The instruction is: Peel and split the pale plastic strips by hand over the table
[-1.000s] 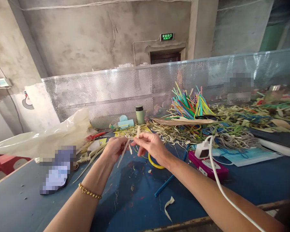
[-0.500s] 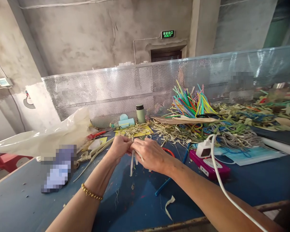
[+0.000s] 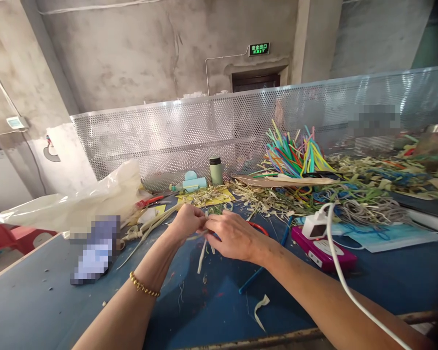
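Observation:
My left hand [image 3: 186, 223] and my right hand [image 3: 228, 235] meet above the blue table, fingertips close together. Between them they pinch pale, flat strips of dried fibre [image 3: 202, 257], whose ends hang below the fingers. Part of the strips is hidden behind the knuckles. Both hands are closed. Just beyond them, dried scraps lie on a yellow sheet [image 3: 228, 195]. A loose pale strip [image 3: 260, 312] curls near the table's front edge.
A purple box [image 3: 324, 257] with a white charger [image 3: 315, 224] stands at right, its cable crossing my right forearm. Further back are a green bottle [image 3: 215, 172], colourful pipe cleaners [image 3: 294, 155] and fibre heaps. A phone [image 3: 95, 253] and plastic bag [image 3: 83, 199] lie left.
The view has shifted slightly, so things sit a little further right. My right hand's fingers have changed position around the strips, with the thumb now extended below. Both hands still hold them.

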Tool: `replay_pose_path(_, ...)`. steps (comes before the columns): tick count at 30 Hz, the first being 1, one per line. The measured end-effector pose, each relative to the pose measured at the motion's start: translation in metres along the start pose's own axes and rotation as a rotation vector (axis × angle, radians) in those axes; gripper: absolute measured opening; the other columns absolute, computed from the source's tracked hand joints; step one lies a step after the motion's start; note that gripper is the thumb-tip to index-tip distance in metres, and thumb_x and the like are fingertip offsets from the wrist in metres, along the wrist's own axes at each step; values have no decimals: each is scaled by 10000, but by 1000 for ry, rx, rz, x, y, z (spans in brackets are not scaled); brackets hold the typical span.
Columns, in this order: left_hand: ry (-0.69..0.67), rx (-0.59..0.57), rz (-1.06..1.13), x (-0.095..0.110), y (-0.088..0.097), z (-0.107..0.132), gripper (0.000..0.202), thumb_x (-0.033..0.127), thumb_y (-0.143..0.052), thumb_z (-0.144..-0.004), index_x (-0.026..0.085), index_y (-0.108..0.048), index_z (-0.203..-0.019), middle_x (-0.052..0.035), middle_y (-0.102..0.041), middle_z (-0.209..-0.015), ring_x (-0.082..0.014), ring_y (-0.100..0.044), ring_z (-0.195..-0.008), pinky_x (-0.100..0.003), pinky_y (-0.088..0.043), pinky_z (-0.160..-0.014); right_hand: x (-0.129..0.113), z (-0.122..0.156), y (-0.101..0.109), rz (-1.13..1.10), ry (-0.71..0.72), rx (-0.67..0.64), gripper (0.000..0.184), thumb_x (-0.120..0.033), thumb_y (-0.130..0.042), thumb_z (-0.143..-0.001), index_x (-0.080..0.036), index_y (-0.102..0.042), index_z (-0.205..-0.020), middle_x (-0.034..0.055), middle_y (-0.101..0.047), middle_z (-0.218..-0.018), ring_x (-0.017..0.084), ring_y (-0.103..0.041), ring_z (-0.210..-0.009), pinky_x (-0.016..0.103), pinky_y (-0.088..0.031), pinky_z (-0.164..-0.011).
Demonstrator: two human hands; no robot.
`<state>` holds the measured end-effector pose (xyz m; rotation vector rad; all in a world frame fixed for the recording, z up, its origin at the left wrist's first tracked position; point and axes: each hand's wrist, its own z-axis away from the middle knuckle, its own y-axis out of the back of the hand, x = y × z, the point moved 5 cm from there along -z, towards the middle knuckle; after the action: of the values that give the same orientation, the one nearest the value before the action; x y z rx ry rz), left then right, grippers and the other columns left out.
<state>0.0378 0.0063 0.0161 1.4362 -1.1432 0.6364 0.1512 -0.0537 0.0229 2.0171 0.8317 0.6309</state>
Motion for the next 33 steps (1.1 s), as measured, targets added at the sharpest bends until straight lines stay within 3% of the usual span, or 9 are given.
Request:
replay_pose_path(6, 44, -44, -47, -2, -1, -1, 191, 77, -488, -585, 141, -579, -429, 4, -535, -393, -109, -508, -425, -204, -380, -464, -4, 0, -3, 53, 3, -39, 135, -117, -494, -878, -152, -613, -932, 62, -690, -942, 178, -595, -746, 331, -296, -666)
replay_pose_path(13, 84, -61, 73, -5, -2, -2, 170, 66, -519, -585, 126, -611, -455, 25, -506, -404, -83, -456, -417, -204, -388, -466, -6, 0, -3, 123, 56, 55, 174, -90, -440, -914, -152, -599, -881, 61, -681, -841, 171, -563, -684, 338, -286, -676)
replay_pose_path(17, 77, -82, 114, -3, -1, -2, 164, 69, -579, -596, 124, -614, -445, 21, -530, -413, -82, -475, -414, -207, -407, -474, 0, -2, 3, 27, 46, 165, 211, -157, -468, -934, -151, -637, -808, 55, -695, -788, 161, -572, -657, 327, -307, -651)
replay_pose_path(20, 86, -93, 242, 1, -1, 1, 133, 88, -638, -632, 114, -655, -503, -23, -614, -474, -126, -583, -461, -233, -464, -511, 18, -3, 13, -255, -133, 336, 198, -213, -532, -906, -157, -669, -774, 41, -698, -730, 146, -591, -644, 285, -360, -630)
replay_pose_path(26, 111, -84, 524, 5, -4, 2, 142, 152, -705, -711, 99, -663, -587, -97, -696, -612, -186, -680, -547, -308, -548, -623, 68, 6, 4, -807, -731, 573, 244, -355, -642, -783, -156, -638, -642, 0, -595, -508, 105, -471, -430, 240, -340, -453)
replay_pose_path(29, 114, -24, 627, 4, -2, 0, 151, 157, -734, -714, 86, -659, -604, -96, -689, -617, -178, -676, -551, -290, -545, -617, 74, 7, -6, -991, -807, 600, 220, -366, -657, -743, -153, -638, -692, -18, -586, -518, 72, -386, -359, 228, -296, -391)
replay_pose_path(33, 153, 32, 737, 3, 1, -1, 159, 113, -673, -772, 67, -663, -620, -94, -675, -598, -116, -604, -472, -253, -526, -576, 70, 6, -12, -1090, -829, 544, 240, -361, -628, -759, -127, -664, -800, 28, -670, -648, 58, -415, -326, 216, -270, -354)
